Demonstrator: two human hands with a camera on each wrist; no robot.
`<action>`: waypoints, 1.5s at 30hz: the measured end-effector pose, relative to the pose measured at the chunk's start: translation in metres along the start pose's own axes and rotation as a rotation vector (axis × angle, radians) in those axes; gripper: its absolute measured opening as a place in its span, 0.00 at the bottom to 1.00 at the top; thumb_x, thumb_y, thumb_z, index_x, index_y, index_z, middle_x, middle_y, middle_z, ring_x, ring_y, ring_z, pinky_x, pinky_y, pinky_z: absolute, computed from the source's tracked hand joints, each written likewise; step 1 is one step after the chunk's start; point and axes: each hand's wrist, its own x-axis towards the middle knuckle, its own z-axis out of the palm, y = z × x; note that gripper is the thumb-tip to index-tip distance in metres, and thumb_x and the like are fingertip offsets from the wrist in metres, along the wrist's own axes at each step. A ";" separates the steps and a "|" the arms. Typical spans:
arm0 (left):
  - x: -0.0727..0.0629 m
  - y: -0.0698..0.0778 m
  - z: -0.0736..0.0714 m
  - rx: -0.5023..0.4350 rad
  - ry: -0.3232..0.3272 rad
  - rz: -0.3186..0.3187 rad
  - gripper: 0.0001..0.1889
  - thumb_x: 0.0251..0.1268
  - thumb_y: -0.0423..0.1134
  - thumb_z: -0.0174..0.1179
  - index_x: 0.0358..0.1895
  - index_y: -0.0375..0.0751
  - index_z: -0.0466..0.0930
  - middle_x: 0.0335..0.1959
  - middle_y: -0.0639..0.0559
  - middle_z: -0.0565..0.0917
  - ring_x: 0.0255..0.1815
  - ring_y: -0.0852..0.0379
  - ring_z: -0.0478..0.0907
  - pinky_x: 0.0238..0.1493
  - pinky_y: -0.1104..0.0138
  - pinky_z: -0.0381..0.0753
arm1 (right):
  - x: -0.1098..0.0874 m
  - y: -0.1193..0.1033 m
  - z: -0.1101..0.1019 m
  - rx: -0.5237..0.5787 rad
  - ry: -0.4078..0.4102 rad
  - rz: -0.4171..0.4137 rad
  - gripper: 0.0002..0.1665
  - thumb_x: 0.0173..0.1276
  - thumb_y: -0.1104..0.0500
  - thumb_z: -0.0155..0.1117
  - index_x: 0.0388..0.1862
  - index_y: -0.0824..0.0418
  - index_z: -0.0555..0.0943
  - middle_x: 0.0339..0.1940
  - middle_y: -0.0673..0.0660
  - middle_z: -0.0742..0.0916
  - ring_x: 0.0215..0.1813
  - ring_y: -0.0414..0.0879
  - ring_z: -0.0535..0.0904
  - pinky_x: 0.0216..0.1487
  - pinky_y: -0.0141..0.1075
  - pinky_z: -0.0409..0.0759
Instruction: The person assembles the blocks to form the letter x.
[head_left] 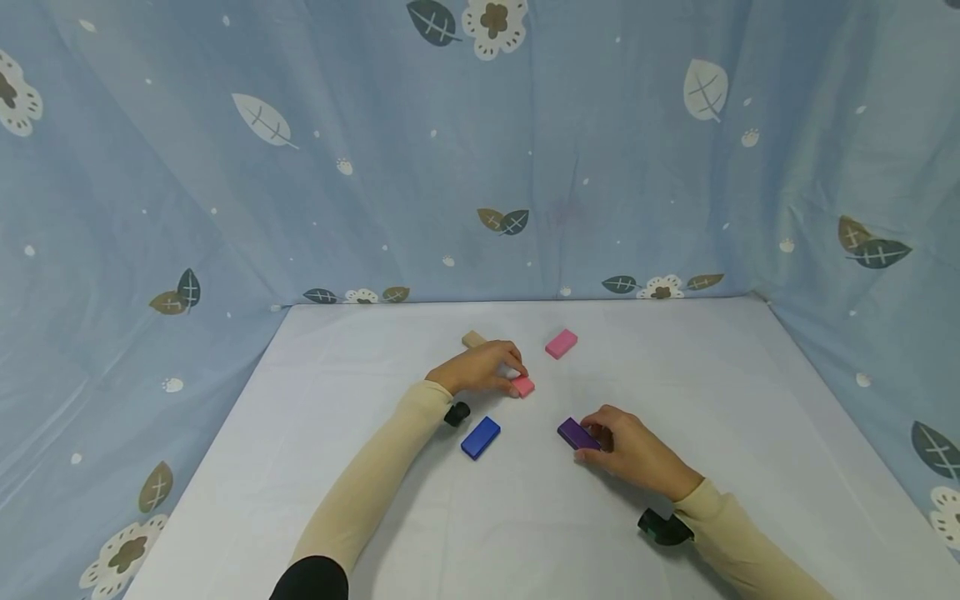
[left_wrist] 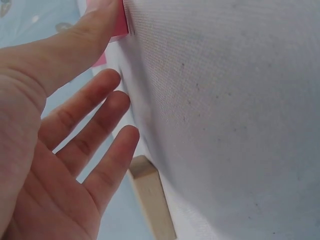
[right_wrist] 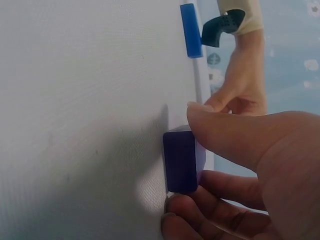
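My left hand (head_left: 483,367) pinches a coral-pink block (head_left: 525,386) by its near end, low over the white table. In the left wrist view the thumb lies against this block (left_wrist: 121,22), while the other visible fingers are spread apart. A beige block (head_left: 472,339) lies just behind that hand, partly covered by it. With thumb and fingers on opposite sides, my right hand (head_left: 633,450) grips a dark purple block (head_left: 576,433). That block's end face (right_wrist: 180,162) shows in the right wrist view, close against the tabletop.
Between the arms lies a blue block (head_left: 480,438), near the left wrist's black camera (head_left: 457,414). Farther back is a pink block (head_left: 561,343). A blue curtain (head_left: 375,167) with leaf and flower prints closes off the back and sides of the table (head_left: 360,342).
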 end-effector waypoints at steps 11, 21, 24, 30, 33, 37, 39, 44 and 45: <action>0.001 -0.001 -0.001 0.004 -0.007 0.013 0.18 0.64 0.44 0.74 0.56 0.48 0.89 0.57 0.52 0.82 0.62 0.55 0.77 0.72 0.60 0.73 | 0.000 -0.003 0.001 0.006 -0.003 -0.006 0.19 0.62 0.58 0.79 0.48 0.66 0.85 0.34 0.49 0.83 0.34 0.38 0.74 0.35 0.29 0.77; 0.000 -0.001 -0.002 0.015 -0.009 0.018 0.18 0.64 0.44 0.74 0.56 0.47 0.89 0.57 0.52 0.82 0.62 0.54 0.77 0.72 0.60 0.73 | 0.002 -0.005 0.004 -0.037 0.030 -0.037 0.17 0.61 0.60 0.79 0.45 0.67 0.86 0.32 0.49 0.83 0.33 0.37 0.74 0.33 0.28 0.76; -0.001 0.000 -0.003 0.010 -0.009 0.016 0.19 0.64 0.44 0.74 0.57 0.47 0.88 0.58 0.51 0.82 0.63 0.54 0.77 0.72 0.60 0.73 | 0.002 -0.006 0.005 -0.055 0.039 -0.039 0.16 0.61 0.60 0.79 0.44 0.67 0.87 0.31 0.49 0.83 0.32 0.37 0.73 0.33 0.28 0.75; -0.001 0.000 -0.004 0.005 -0.013 0.025 0.19 0.63 0.44 0.74 0.57 0.46 0.88 0.58 0.50 0.82 0.63 0.53 0.77 0.73 0.60 0.73 | 0.003 -0.009 0.007 -0.076 0.051 -0.006 0.15 0.59 0.61 0.79 0.42 0.67 0.87 0.31 0.49 0.83 0.32 0.37 0.74 0.33 0.28 0.76; -0.001 0.000 -0.004 0.010 -0.017 0.024 0.19 0.63 0.45 0.74 0.57 0.46 0.88 0.58 0.51 0.82 0.63 0.54 0.77 0.73 0.60 0.73 | 0.003 -0.010 0.008 -0.075 0.061 0.014 0.14 0.58 0.62 0.79 0.42 0.66 0.87 0.31 0.49 0.83 0.32 0.38 0.75 0.33 0.28 0.77; 0.000 0.000 -0.004 0.021 -0.022 0.025 0.19 0.64 0.45 0.73 0.57 0.47 0.88 0.58 0.51 0.82 0.64 0.53 0.77 0.73 0.60 0.72 | 0.004 -0.010 0.008 -0.075 0.068 0.038 0.14 0.57 0.63 0.78 0.41 0.67 0.87 0.32 0.50 0.83 0.33 0.39 0.75 0.34 0.28 0.78; 0.000 0.001 -0.004 0.022 -0.020 0.024 0.19 0.64 0.45 0.74 0.57 0.47 0.88 0.59 0.50 0.82 0.64 0.53 0.77 0.73 0.60 0.72 | 0.005 -0.011 0.008 -0.073 0.067 0.047 0.14 0.57 0.63 0.78 0.41 0.66 0.87 0.32 0.50 0.83 0.33 0.39 0.76 0.34 0.28 0.78; 0.000 0.001 -0.003 0.019 -0.015 0.009 0.20 0.63 0.45 0.74 0.57 0.47 0.88 0.59 0.51 0.83 0.65 0.53 0.77 0.73 0.60 0.73 | 0.005 -0.013 0.008 -0.067 0.061 0.063 0.14 0.56 0.63 0.77 0.41 0.66 0.87 0.32 0.50 0.84 0.33 0.39 0.76 0.34 0.28 0.78; 0.000 0.001 -0.003 0.019 -0.016 0.006 0.20 0.63 0.45 0.74 0.57 0.48 0.88 0.59 0.51 0.83 0.65 0.53 0.77 0.73 0.59 0.73 | 0.005 -0.013 0.008 -0.065 0.058 0.067 0.14 0.56 0.63 0.77 0.41 0.66 0.87 0.32 0.50 0.84 0.33 0.39 0.76 0.34 0.28 0.78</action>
